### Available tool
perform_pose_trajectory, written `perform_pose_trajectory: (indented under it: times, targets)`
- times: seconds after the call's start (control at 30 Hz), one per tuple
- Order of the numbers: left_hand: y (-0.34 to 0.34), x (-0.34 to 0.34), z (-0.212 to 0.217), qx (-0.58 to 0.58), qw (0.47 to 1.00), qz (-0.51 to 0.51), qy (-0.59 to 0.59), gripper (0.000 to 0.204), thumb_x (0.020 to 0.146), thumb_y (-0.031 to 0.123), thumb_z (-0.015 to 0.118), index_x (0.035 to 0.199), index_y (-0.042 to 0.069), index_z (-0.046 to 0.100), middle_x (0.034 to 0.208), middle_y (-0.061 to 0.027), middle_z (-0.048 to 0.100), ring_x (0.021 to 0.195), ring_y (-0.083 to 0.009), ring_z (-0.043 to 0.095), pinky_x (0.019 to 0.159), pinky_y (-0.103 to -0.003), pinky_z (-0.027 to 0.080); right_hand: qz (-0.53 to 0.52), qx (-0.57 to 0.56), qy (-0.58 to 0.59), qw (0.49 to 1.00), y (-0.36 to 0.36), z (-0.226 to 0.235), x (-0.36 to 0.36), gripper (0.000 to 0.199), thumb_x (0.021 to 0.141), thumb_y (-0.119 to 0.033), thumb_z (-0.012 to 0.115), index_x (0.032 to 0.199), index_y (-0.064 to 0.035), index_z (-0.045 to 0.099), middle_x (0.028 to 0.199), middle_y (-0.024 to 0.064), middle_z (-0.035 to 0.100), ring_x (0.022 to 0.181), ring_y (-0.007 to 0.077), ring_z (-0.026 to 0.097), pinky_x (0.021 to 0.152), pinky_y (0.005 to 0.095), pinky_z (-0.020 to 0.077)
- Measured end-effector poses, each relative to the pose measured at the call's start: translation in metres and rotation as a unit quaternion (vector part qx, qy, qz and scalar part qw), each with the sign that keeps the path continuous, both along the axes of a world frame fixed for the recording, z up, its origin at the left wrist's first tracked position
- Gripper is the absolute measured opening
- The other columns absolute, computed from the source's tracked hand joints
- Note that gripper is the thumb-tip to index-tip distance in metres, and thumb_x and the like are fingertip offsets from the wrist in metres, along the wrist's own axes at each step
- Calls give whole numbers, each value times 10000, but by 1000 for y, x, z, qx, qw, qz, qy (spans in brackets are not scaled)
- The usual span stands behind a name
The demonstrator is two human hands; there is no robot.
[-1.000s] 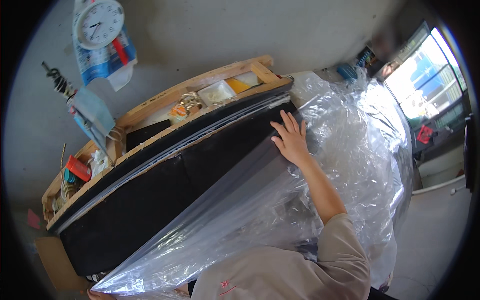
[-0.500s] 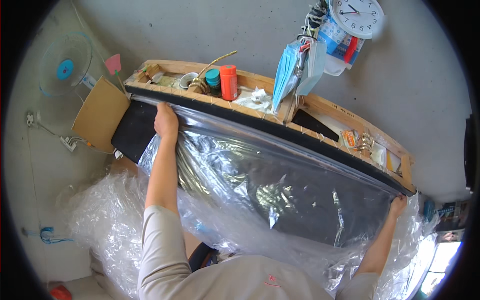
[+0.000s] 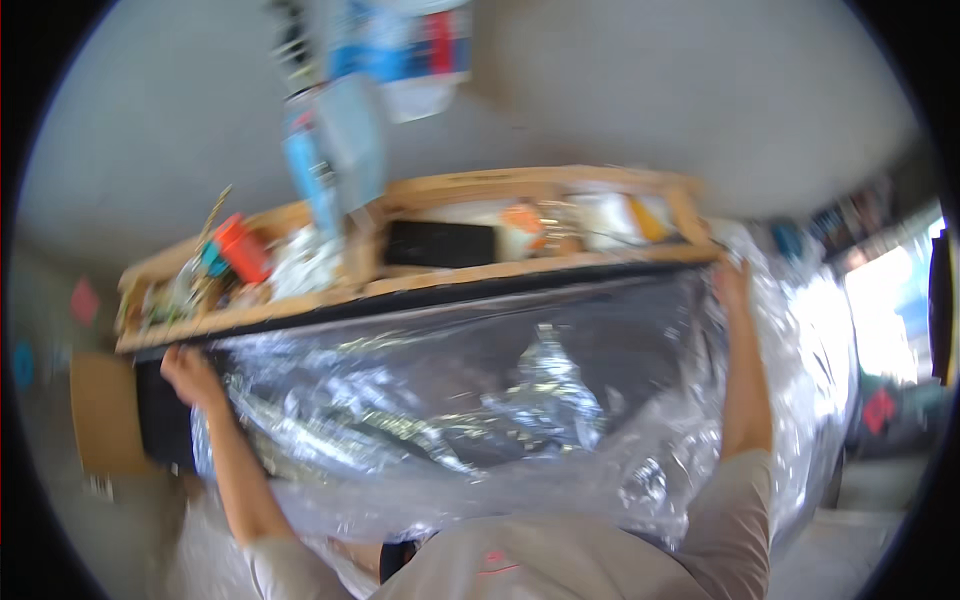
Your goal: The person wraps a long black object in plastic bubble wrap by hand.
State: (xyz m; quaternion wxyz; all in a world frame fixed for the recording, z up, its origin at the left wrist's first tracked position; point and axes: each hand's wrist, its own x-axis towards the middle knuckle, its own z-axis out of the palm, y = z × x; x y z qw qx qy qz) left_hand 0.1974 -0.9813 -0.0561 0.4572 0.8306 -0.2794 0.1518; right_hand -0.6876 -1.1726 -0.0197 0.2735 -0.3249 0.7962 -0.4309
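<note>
A wide sheet of clear plastic film [image 3: 450, 385] is stretched over a dark work surface [image 3: 165, 425], shiny and creased. My left hand [image 3: 193, 378] closes on the film's upper edge near its left end. At the far right my right hand [image 3: 733, 283], smeared somewhat by motion, grips the same edge beside the frame's corner. Between my hands, this edge runs along a black strip [image 3: 440, 293] at the front of a long wooden frame [image 3: 480, 185]. Loose film hangs in folds toward my body and past my right arm.
In the wooden frame lie a red-orange bottle [image 3: 242, 250], white crumpled tissue [image 3: 305, 262], a flat black object [image 3: 440, 244] and gold-coloured metal pieces [image 3: 556, 228]. Blue face masks [image 3: 345, 150] hang before the frame. A cardboard sheet [image 3: 105, 415] stands at the left. A bright window is at right.
The view has swung to the right, so the clock is mostly out of the picture and the frame lies differently across it. Both hands still hold the film's edge.
</note>
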Motion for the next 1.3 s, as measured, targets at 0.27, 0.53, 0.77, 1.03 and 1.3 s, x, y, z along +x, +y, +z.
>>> perform_pose_trajectory:
  times: [0.27, 0.53, 0.77, 1.03, 1.3]
  targets:
    - [102, 34, 85, -317, 947, -37, 15, 294, 829, 25, 579, 1105, -74, 551, 1132, -189, 577, 967, -246, 590, 858, -319, 472, 89, -259, 440, 855, 174, 18, 38, 273, 824, -81, 591, 1089, -26, 561, 1096, 145, 570, 1040, 308, 513, 904, 386, 402]
    - [-43, -452, 207, 302, 649, -671, 192, 593, 794, 469, 620, 1191, 36, 537, 1170, -168, 547, 1129, -224, 495, 908, -383, 381, 126, -301, 352, 877, 212, 30, 81, 129, 788, -42, 613, 915, -38, 634, 1090, 129, 574, 1013, 299, 533, 882, 376, 420]
    - [-56, -604, 53, 148, 748, -647, -11, 210, 888, 233, 536, 910, 28, 571, 873, -146, 615, 902, -310, 568, 790, -413, 420, 187, -253, 432, 845, 173, 31, 99, 185, 782, -129, 612, 958, -72, 621, 1104, 122, 570, 1076, 321, 496, 920, 433, 386]
    - [85, -252, 45, 240, 850, -442, -154, 174, 914, 144, 483, 851, 31, 599, 799, -126, 609, 767, -278, 598, 668, -382, 458, 277, -36, 561, 779, 171, 27, 56, 342, 811, -314, 596, 1081, -104, 587, 1143, 100, 542, 1171, 294, 443, 933, 627, 316]
    - [172, 10, -3, 324, 943, 61, -46, 242, 929, 287, 436, 927, 77, 556, 892, -199, 631, 842, -411, 591, 678, -507, 447, 429, -87, 424, 793, 227, 32, 190, 498, 749, -387, 631, 1171, -134, 559, 1300, 114, 476, 1242, 280, 404, 994, 609, 208]
